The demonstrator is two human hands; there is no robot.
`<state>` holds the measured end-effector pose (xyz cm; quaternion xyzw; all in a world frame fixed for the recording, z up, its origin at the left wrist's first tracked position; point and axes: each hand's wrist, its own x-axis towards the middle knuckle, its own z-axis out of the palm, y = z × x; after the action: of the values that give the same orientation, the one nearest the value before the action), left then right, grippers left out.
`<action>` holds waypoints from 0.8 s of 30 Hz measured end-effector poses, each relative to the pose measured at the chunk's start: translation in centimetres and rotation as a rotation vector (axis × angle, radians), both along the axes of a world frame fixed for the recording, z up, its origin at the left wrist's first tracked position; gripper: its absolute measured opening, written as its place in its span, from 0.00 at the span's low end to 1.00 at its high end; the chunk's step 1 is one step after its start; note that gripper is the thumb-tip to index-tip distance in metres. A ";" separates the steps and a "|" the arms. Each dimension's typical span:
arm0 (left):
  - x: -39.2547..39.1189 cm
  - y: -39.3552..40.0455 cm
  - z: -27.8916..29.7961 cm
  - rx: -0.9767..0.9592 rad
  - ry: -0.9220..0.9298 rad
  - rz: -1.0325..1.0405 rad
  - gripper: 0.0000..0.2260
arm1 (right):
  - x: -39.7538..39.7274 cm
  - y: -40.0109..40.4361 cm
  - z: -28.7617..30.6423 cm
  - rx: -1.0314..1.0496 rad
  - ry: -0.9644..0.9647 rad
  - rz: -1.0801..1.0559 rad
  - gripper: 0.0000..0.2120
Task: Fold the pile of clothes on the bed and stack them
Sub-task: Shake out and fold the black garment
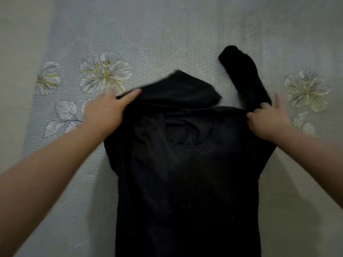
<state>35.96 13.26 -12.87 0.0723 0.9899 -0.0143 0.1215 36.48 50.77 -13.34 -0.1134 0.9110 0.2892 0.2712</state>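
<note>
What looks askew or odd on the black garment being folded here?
On the black hoodie, the right sleeve sticks up at an angle across the bedsheet, unfolded. No left sleeve shows. Pale lint specks dot the body.

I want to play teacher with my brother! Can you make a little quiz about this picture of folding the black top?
1. True or false: the hoodie lies spread on the bed.
2. Which hand pinches the cloth at the base of the sleeve? A) left hand B) right hand
3. Fill in: the bed cover is printed with ____.

Key: 1 true. 2 B; the left hand lies on the cloth by the hood, fingers straight. 3 flowers.
</note>
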 end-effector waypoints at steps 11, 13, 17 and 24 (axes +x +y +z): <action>3.6 4.3 1.7 -0.355 -0.382 -0.079 0.13 | -2.1 -6.8 -1.0 -0.417 0.014 -0.181 0.28; 2.7 6.8 1.3 -0.145 -0.319 -0.102 0.14 | -2.5 -6.8 -1.4 -0.382 -0.013 -0.225 0.24; -1.2 6.9 -1.4 -0.004 -0.336 0.022 0.24 | -2.9 -5.5 -1.6 -0.410 0.032 -0.166 0.13; -3.8 4.3 -2.2 0.047 -0.199 0.105 0.13 | -2.4 -2.5 0.3 -0.573 0.112 -0.215 0.10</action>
<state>32.17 17.58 -15.07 0.0243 0.9754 0.0225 0.2181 34.05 48.24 -13.06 -0.0722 0.9758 -0.0038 0.2066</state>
